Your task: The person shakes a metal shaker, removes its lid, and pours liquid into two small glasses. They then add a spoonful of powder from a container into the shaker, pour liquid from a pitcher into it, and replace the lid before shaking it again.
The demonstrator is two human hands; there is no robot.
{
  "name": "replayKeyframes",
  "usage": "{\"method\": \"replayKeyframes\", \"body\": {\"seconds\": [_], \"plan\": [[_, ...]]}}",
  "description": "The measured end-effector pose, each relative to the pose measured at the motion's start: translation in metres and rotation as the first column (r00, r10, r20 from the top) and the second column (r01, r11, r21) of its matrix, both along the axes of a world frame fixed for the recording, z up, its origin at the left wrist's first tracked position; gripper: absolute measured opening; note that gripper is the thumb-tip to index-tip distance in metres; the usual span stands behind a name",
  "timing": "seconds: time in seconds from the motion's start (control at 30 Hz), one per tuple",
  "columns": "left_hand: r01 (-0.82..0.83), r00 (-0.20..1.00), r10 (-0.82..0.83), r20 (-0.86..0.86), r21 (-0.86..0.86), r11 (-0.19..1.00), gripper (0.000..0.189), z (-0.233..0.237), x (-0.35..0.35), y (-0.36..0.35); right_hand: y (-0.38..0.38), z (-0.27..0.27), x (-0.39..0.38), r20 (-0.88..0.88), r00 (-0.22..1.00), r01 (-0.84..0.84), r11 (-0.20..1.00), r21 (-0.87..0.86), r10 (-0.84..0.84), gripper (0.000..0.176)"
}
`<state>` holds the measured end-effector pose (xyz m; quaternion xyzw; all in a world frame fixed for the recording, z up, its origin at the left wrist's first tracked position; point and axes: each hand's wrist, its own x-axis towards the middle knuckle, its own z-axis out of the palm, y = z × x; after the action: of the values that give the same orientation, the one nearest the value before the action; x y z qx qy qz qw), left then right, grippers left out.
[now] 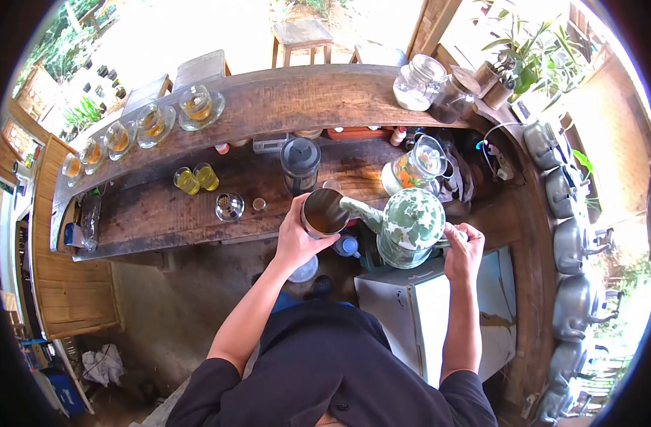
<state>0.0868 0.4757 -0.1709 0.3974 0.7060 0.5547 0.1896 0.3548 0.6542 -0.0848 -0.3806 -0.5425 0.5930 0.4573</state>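
My left hand (297, 238) is wrapped round a metal cup (325, 213), whose open mouth faces up and looks brownish inside. My right hand (463, 250) grips the handle of a green-and-white mottled enamel teapot (412, 226). The teapot's lid is on, and its spout points left, its tip right at the cup's rim. Both are held up in front of the counter. Behind the cup stands a French press (300, 164) with a dark lid. A glass pitcher (418, 165) with a colourful pattern is just beyond the teapot.
Several glasses of amber drink on saucers (197, 107) line the upper wooden shelf (297, 99). Two yellow glasses (197, 179) and a perforated metal container (229, 206) stand on the lower counter. Glass jars (419, 82) are at the back right. Metal kettles (576, 306) line the right edge.
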Motion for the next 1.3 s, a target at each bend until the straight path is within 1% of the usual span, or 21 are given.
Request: {"method": "replayKeyframes", "body": {"seconds": [0.03,0.1,0.13,0.17,0.27,0.3,0.4,0.5,0.63,0.73,0.9,0.97,1.07,1.17,1.3], "plan": [[0.007,1.000,-0.007,-0.020,0.005,1.000,0.090,-0.001,0.000,0.000,-0.002,0.006,-0.001,0.003,1.000,0.001,1.000,-0.001,-0.001,0.044],[0.012,0.999,-0.011,-0.040,0.011,1.000,0.090,0.000,0.002,-0.001,-0.006,0.019,-0.005,0.085,0.994,-0.068,0.998,0.020,0.066,0.047],[0.010,0.999,-0.009,-0.050,0.010,1.000,0.090,0.004,0.004,-0.002,-0.006,0.021,-0.006,0.165,0.985,-0.063,0.996,0.058,0.053,0.051],[0.008,0.998,-0.007,-0.059,0.008,1.000,0.090,0.005,0.005,-0.003,-0.005,0.023,-0.006,0.166,0.985,-0.066,0.996,0.057,0.055,0.051],[-0.005,0.997,0.006,-0.081,0.010,1.000,0.091,0.004,0.006,-0.006,-0.003,0.032,-0.009,0.309,0.950,-0.097,0.985,0.144,0.048,0.055],[-0.008,0.997,0.009,-0.078,0.009,1.000,0.091,0.002,0.006,-0.007,-0.002,0.033,-0.010,0.311,0.949,-0.100,0.985,0.142,0.052,0.055],[-0.023,0.996,0.026,-0.083,0.030,0.999,0.091,-0.002,0.008,-0.008,0.002,0.038,-0.011,0.425,0.904,-0.138,0.971,0.193,0.044,0.059],[-0.031,0.998,0.033,-0.059,0.027,0.999,0.090,-0.007,0.009,-0.010,-0.002,0.051,-0.017,0.475,0.879,-0.149,0.965,0.215,0.030,0.058],[-0.046,0.997,0.046,-0.059,0.007,0.999,0.090,-0.012,0.011,-0.014,0.000,0.052,-0.020,0.465,0.885,-0.155,0.961,0.231,0.031,0.056],[-0.055,0.997,0.054,-0.059,-0.005,0.998,0.090,-0.017,0.012,-0.018,0.004,0.049,-0.020,0.448,0.893,-0.159,0.966,0.204,0.053,0.054],[-0.086,0.995,0.083,-0.058,-0.047,0.995,0.090,-0.027,0.009,-0.024,0.005,0.050,-0.021,0.451,0.890,-0.182,0.958,0.220,0.066,0.056],[-0.098,0.995,0.096,-0.027,-0.068,0.993,0.091,-0.031,0.008,-0.026,0.006,0.051,-0.021,0.448,0.892,-0.176,0.959,0.222,0.061,0.057],[-0.133,0.990,0.127,-0.062,-0.106,0.985,0.091,-0.037,0.006,-0.028,0.008,0.050,-0.021,0.437,0.898,-0.165,0.962,0.217,0.055,0.058],[-0.120,0.993,0.119,-0.015,-0.118,0.986,0.091,-0.039,0.006,-0.032,0.010,0.050,-0.021,0.425,0.903,-0.161,0.964,0.213,0.057,0.058],[-0.137,0.991,0.136,-0.017,-0.121,0.983,0.093,-0.040,0.007,-0.034,0.011,0.053,-0.023,0.423,0.904,-0.170,0.961,0.219,0.064,0.059]]}}
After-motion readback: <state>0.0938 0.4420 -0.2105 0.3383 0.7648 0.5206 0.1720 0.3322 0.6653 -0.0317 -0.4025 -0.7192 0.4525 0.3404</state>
